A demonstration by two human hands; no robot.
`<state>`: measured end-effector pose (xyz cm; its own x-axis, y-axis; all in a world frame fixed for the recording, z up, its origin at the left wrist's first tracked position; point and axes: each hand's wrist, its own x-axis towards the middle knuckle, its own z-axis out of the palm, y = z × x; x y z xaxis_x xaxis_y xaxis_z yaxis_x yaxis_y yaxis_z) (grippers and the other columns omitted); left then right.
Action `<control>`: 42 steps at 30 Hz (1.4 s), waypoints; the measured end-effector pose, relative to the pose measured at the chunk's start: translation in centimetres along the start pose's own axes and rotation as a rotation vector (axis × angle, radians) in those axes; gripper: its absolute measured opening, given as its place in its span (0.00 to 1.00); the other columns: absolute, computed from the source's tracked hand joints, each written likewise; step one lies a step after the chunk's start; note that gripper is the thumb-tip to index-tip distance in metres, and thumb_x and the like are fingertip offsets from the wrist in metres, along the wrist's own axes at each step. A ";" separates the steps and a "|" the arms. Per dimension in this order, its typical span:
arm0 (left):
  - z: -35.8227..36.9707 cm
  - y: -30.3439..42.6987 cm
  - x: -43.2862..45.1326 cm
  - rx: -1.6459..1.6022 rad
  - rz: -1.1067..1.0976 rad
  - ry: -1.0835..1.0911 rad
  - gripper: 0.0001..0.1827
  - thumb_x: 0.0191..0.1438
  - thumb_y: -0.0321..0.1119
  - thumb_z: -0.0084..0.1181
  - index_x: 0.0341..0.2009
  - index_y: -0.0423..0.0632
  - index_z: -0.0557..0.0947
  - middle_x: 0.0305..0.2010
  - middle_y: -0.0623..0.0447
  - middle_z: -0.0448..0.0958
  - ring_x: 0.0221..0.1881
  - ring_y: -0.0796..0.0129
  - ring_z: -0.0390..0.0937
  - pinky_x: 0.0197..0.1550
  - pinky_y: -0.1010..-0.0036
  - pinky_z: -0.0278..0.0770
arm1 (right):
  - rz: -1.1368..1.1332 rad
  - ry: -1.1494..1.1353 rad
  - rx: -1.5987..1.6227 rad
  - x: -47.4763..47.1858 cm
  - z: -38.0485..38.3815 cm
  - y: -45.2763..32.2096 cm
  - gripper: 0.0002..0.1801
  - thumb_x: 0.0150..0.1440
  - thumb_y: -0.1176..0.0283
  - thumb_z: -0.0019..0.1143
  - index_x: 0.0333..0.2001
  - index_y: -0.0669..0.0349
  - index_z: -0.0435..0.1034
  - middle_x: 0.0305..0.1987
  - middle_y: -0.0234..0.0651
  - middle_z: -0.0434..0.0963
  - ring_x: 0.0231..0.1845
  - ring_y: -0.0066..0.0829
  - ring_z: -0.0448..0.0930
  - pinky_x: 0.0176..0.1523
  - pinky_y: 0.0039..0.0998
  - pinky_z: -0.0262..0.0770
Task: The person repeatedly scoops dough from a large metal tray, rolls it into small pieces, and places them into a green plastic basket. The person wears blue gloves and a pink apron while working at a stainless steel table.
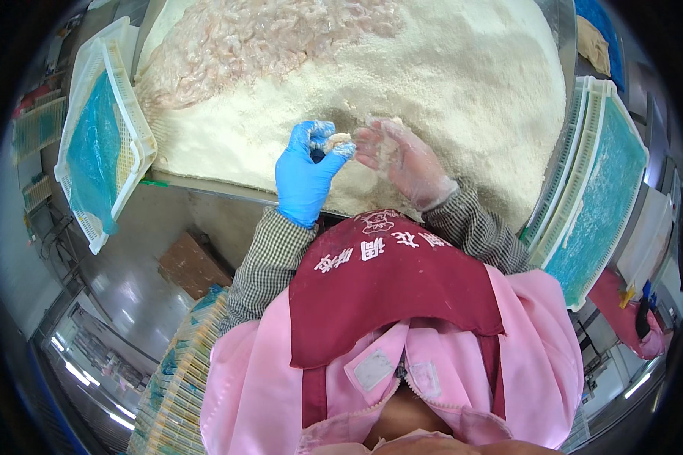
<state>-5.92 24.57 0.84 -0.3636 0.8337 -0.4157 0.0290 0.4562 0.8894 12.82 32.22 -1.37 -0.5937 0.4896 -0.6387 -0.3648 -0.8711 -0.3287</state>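
My left hand (307, 170), in a blue glove dusted with pale powder, pinches a small crumb-coated piece of food (338, 140) between thumb and fingers. Close beside it on the right is my right hand (412, 165), in a clear thin glove, palm turned up and fingers extended. Pale crumbs cling to its palm and fingers. Both hands are over a bed of cream-coloured breading crumbs (478, 102) in a wide metal-rimmed tray (216, 186). A heap of raw, pale pink, wet-looking meat or seafood pieces (262, 42) lies on the crumbs at the far left.
White plastic mesh crates with teal liners (94, 148) lean at the tray's left side. More lined crates (597, 199) stand against its right side. A tall stack of crates (176, 375) rises behind on the left. A brown board (193, 264) is near the floor.
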 end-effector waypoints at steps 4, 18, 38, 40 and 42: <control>0.5 1.4 -0.8 -0.196 -0.021 -0.014 0.18 0.60 0.25 0.68 0.55 0.42 0.82 0.47 0.53 0.84 0.48 0.73 0.81 0.52 0.76 0.81 | -0.080 -0.033 -0.142 1.2 1.7 0.0 0.17 0.71 0.62 0.55 0.57 0.59 0.70 0.57 0.39 0.79 0.58 0.35 0.80 0.64 0.38 0.76; -1.6 0.5 -1.2 -0.085 -0.065 -0.106 0.27 0.61 0.24 0.68 0.65 0.45 0.80 0.48 0.56 0.83 0.48 0.76 0.79 0.54 0.77 0.80 | -0.003 0.040 -0.344 1.0 2.8 -0.4 0.18 0.67 0.67 0.63 0.56 0.61 0.71 0.47 0.31 0.78 0.48 0.21 0.77 0.57 0.27 0.75; -3.7 0.5 -0.9 0.110 0.059 0.128 0.12 0.62 0.31 0.69 0.49 0.44 0.88 0.41 0.57 0.84 0.38 0.76 0.76 0.43 0.77 0.76 | 0.000 -0.012 -0.190 2.8 0.6 1.0 0.17 0.70 0.64 0.58 0.57 0.60 0.70 0.45 0.32 0.76 0.46 0.26 0.78 0.55 0.32 0.75; -5.1 0.2 -1.2 0.136 0.053 0.128 0.13 0.59 0.33 0.72 0.48 0.46 0.90 0.43 0.55 0.84 0.40 0.75 0.78 0.45 0.76 0.78 | -0.016 -0.024 -0.183 2.8 1.1 0.8 0.17 0.71 0.63 0.56 0.57 0.60 0.70 0.48 0.34 0.77 0.49 0.29 0.79 0.58 0.34 0.75; -6.4 1.2 -1.1 0.371 0.185 0.012 0.13 0.58 0.32 0.72 0.49 0.47 0.90 0.44 0.54 0.84 0.42 0.72 0.80 0.45 0.75 0.79 | -0.036 -0.023 -0.167 2.4 2.2 0.3 0.18 0.73 0.60 0.53 0.58 0.61 0.70 0.52 0.38 0.77 0.54 0.34 0.80 0.62 0.37 0.75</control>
<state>-11.42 22.24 3.57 -0.3310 0.9097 -0.2510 0.4282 0.3818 0.8191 9.66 33.27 -1.46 -0.5996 0.5197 -0.6086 -0.2627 -0.8461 -0.4638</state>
